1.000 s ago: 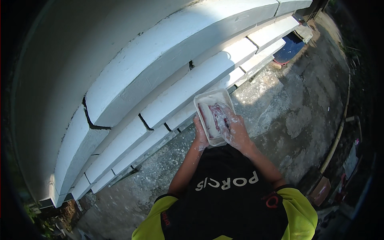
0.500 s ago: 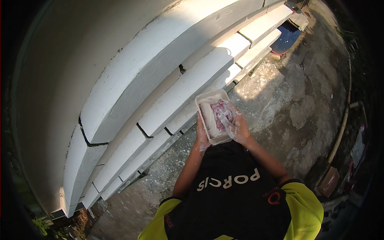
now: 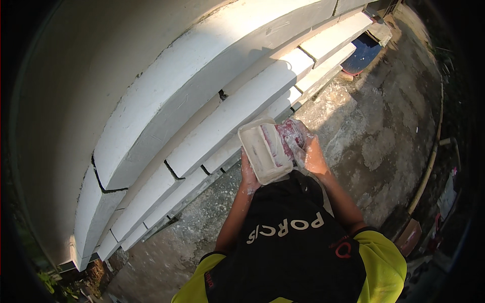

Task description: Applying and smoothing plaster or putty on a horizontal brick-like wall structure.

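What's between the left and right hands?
In the head view, the pale tub and a white-smeared red object at its right lie between the left hand and right hand.

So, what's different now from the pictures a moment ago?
The right hand has moved rightward with the red, white-smeared thing, from inside the pale tray to its right edge, so more of the tray's inside shows. No letting go is visible. The left hand still holds the tray's left side.
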The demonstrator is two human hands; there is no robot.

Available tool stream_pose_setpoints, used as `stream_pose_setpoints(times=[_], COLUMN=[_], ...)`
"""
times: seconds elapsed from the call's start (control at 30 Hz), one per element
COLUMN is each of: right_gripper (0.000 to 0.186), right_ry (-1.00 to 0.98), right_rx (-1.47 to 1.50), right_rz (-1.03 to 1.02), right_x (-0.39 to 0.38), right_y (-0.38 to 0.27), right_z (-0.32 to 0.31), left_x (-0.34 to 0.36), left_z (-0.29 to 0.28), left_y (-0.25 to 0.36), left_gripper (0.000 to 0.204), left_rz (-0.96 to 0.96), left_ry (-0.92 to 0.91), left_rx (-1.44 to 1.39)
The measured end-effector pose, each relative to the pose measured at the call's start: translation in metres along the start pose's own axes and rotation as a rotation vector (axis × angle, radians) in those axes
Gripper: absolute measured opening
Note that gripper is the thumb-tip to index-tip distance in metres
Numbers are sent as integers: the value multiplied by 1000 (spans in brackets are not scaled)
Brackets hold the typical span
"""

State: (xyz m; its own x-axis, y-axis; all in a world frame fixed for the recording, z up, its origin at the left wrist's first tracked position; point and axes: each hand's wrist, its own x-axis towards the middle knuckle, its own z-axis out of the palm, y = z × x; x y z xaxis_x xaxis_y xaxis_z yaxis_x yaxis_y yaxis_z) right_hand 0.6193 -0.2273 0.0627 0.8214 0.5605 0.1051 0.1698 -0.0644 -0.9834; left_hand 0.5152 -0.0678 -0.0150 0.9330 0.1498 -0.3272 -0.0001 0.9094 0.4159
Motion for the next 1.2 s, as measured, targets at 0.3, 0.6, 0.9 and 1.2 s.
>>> stream_pose_setpoints(times=[0.3, 0.6, 0.9, 1.2], right_gripper=[57, 56, 48, 44], right_ry=[-130, -104, -71, 37], right_rx=[-240, -412, -106, 653], right_rz=[27, -21, 3, 95], right_x=[-13, -20, -10, -15], right_y=[-1, -15, 17, 16], right_z=[23, 46, 49, 44], left_x=[3, -2, 0, -8], left_z=[10, 5, -9, -10], left_y=[-4, -9, -9, -5], left_gripper=[68, 64, 64, 65], left_rz=[82, 136, 87, 76], left_ry=[14, 72, 97, 99], left_rx=[-11, 26, 71, 24])
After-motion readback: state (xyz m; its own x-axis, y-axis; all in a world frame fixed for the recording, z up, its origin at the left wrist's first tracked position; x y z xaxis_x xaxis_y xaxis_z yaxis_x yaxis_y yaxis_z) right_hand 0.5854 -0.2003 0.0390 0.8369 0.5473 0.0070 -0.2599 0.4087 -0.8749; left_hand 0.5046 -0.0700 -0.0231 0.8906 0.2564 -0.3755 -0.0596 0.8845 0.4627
